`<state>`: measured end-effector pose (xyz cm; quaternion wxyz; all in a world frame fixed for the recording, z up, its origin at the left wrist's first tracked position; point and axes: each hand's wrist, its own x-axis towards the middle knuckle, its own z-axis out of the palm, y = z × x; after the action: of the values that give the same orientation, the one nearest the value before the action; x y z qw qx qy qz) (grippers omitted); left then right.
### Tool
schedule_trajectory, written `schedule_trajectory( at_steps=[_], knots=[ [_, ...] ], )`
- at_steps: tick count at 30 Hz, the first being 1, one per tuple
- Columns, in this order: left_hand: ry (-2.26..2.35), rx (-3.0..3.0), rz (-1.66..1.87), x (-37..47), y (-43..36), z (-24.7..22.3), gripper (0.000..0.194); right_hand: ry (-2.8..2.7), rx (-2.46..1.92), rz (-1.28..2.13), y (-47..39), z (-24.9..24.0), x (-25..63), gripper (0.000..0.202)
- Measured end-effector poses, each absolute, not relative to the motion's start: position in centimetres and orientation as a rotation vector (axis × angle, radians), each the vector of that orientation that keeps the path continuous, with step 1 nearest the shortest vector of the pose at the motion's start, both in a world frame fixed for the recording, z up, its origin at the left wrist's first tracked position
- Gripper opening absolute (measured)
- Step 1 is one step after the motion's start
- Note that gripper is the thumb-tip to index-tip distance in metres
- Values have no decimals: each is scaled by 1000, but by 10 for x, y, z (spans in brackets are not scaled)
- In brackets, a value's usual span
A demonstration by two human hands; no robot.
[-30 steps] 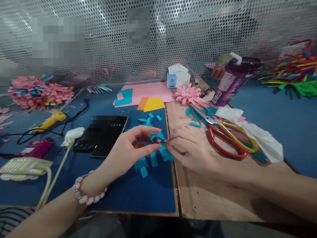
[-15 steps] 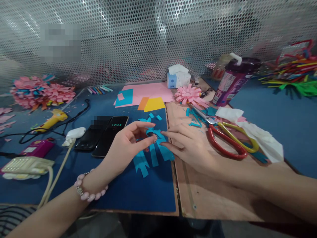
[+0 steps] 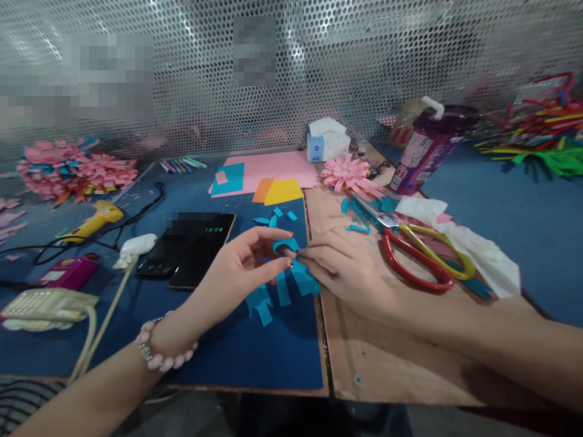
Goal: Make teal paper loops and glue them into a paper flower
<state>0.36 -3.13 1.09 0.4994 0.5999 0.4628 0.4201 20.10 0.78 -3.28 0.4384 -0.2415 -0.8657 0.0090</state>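
Note:
A blue paper strip (image 3: 286, 244), bent into a small curl, sits between my hands. My left hand (image 3: 239, 258), with a bead bracelet at its wrist, curves round its left side, the thumb and forefinger closed on it. From the right, my right hand (image 3: 348, 270) pinches the strip's edge, fingertips together and the thumb mostly hidden. Below the fingers, blue paper pieces with cut ends (image 3: 260, 303) lie on the blue tabletop (image 3: 218, 358); my left hand partly covers them. Small blue scraps (image 3: 277, 212) are scattered just beyond.
Red-and-yellow-handled scissors (image 3: 419, 267) lie at right near crumpled tissue (image 3: 487, 255). A purple cup (image 3: 426, 152) stands behind. Two phones (image 3: 203, 252), a yellow glue gun (image 3: 95, 221) and cables are at left. Pink paper (image 3: 277, 167) and a pink paper flower (image 3: 346, 173) lie farther back.
The fingers of both hands have closed in on the blue strip, and its curl now stands up more. My right fingertips have drawn together. Items around have stayed put.

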Motion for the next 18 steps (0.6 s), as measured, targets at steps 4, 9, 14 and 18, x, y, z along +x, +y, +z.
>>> schedule_trajectory(
  at_steps=[4, 9, 14, 18],
  knots=[
    [1087, 1359, 1000, 5, -30, 12, 27, -2164, -608, 11, 6, -33, 203, 12],
    [1109, 1329, 986, 4, -30, 10, 24, -2161, -574, -2, 4, -34, 204, 11],
    [1163, 1391, 951, 5, -30, 11, 24, -2180, -532, -65, 4, -32, 203, 13],
    [1225, 1392, 983, 4, -29, 12, 26, -2148, -541, -17, 6, -29, 201, 10]
  ],
)
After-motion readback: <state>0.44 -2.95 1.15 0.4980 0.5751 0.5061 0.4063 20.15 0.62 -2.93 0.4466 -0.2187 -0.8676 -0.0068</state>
